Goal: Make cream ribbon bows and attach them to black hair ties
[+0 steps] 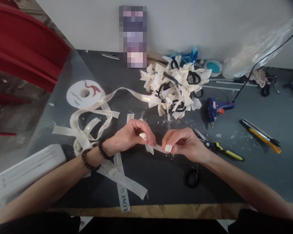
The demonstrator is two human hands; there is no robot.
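- Short cream fabric ribbon [160,148], just below the frame's centre: likely light, limp, slightly slippery; best pinched flat near its ends.
- Left grip [134,131] and right grip [188,143] each pinch it between closed fingertips.
- Piled cream bows [184,94] limit room above; yellow-handled snips [230,153] limit it rightward.
- More room below, before the dark grey counter's [166,190] near edge.
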